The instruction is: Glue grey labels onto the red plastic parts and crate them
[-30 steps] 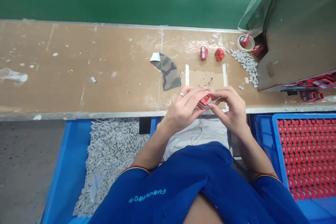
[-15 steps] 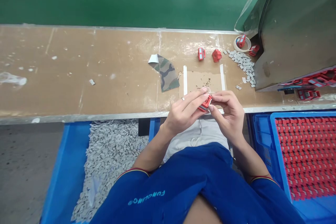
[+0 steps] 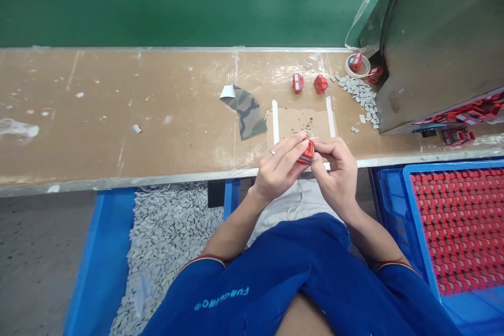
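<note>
Red toy part (image 3: 306, 155), blue shirt (image 3: 255, 268), green-brown camouflage sheet (image 3: 251, 115), green wall (image 3: 177, 2), grey chips (image 3: 169, 241)

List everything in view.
table: one, brown, across middle
held block: one, red, centre
other blocks: several, red, table's right
tape roll: one, cream, table's right
bin: one, blue, lower left
chips: many, grey, table and bin
sheet: one, camouflage, table's centre
strips: two, white, table's centre
crate: one, blue, lower right
panel: one, green, behind table
box: one, greyish, upper right
shirt: one, blue, bottom centre
left hand: one, gripping held block
right hand: one, at held block
</note>
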A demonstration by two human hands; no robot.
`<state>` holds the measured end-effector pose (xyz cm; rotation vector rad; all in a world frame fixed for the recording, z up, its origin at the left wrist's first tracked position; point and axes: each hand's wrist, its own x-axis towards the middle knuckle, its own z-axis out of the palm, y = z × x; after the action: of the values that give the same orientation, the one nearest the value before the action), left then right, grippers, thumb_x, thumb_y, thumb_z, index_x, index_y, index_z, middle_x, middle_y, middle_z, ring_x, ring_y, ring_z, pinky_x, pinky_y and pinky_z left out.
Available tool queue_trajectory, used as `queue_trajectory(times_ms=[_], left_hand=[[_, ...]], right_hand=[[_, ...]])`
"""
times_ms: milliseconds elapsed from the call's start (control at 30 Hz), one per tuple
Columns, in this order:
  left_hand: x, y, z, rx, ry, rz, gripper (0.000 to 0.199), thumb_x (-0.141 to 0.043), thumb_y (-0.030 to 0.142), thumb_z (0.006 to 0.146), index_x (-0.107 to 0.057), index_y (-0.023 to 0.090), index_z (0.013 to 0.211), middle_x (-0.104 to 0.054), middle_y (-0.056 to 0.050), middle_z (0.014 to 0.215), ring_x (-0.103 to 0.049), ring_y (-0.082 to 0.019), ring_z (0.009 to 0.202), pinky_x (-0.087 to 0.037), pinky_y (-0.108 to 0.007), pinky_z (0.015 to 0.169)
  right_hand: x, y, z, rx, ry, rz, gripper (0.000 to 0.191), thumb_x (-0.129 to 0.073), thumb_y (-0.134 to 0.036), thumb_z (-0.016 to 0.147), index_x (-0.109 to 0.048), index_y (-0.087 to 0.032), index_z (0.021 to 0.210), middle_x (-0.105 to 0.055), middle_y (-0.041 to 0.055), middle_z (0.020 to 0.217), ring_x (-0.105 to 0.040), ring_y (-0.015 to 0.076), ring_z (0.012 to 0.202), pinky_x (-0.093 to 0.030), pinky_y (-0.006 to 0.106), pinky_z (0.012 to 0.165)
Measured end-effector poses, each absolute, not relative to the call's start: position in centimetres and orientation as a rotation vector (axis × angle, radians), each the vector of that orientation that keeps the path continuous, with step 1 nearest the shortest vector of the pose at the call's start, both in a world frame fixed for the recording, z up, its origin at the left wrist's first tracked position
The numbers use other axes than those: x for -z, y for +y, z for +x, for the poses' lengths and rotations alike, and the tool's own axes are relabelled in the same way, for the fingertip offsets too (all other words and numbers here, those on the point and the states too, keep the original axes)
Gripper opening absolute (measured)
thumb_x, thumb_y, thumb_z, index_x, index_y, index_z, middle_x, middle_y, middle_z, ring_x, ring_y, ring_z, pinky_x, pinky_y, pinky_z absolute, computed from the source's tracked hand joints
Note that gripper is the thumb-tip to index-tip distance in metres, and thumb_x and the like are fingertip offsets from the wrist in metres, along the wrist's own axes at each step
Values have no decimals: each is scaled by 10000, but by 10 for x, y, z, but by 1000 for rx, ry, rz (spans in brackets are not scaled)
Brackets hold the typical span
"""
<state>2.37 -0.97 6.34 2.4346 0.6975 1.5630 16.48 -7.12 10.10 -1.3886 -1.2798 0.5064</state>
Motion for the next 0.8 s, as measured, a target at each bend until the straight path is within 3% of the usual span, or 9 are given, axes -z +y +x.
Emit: queue_trajectory(times_ms=[133, 267, 400, 567, 800], left_hand=[[-62, -10, 21, -1557, 680, 2275, 563, -773, 208, 921, -579, 172, 1449, -729, -170, 1375, -722, -271, 1271, -638, -422, 1051], [-61, -11, 16, -1369, 623, 1897, 572, -755, 401, 938, -607, 195, 1450, -741, -155, 1357, -727, -271, 1259, -601, -412, 1095], [-59, -16, 16, -1207, 572, 1630, 564, -652, 539, 978, -642, 195, 1426, -725, -158, 1383, -721, -293, 1263, -597, -406, 1080], [-56, -19, 17, -1179, 536, 1535, 580, -607, 588, 987, -646, 188, 1407, -708, -168, 1401, -693, -304, 1302, -564, -421, 1118], [-57, -22, 19, -1192, 498, 1559, 566, -550, 598, 1012, -605, 177, 1388, -752, -167, 1261, -755, -256, 1135, -626, -371, 958]], right_hand=[[-104, -72, 169, -551, -1304, -1378, 105, -657, -207, 966, -716, -243, 1046, -697, 43, 1003, -718, 185, 954, -645, 351, 805], [-110, -72, 182, -583, -1423, -1281, 200, -658, -180, 979, -721, -253, 1154, -696, 44, 1045, -713, 159, 910, -637, 315, 774], [-118, -70, 189, -512, -1577, -1273, 194, -671, -153, 964, -724, -244, 1126, -708, 56, 1059, -691, 152, 870, -614, 303, 743], [-122, -68, 189, -506, -1678, -1244, 132, -672, -154, 965, -691, -237, 1066, -718, 40, 1008, -685, 150, 848, -593, 287, 730], [-121, -69, 189, -533, -1711, -1272, 92, -660, -151, 962, -654, -243, 965, -722, 21, 939, -710, 171, 880, -590, 309, 748]])
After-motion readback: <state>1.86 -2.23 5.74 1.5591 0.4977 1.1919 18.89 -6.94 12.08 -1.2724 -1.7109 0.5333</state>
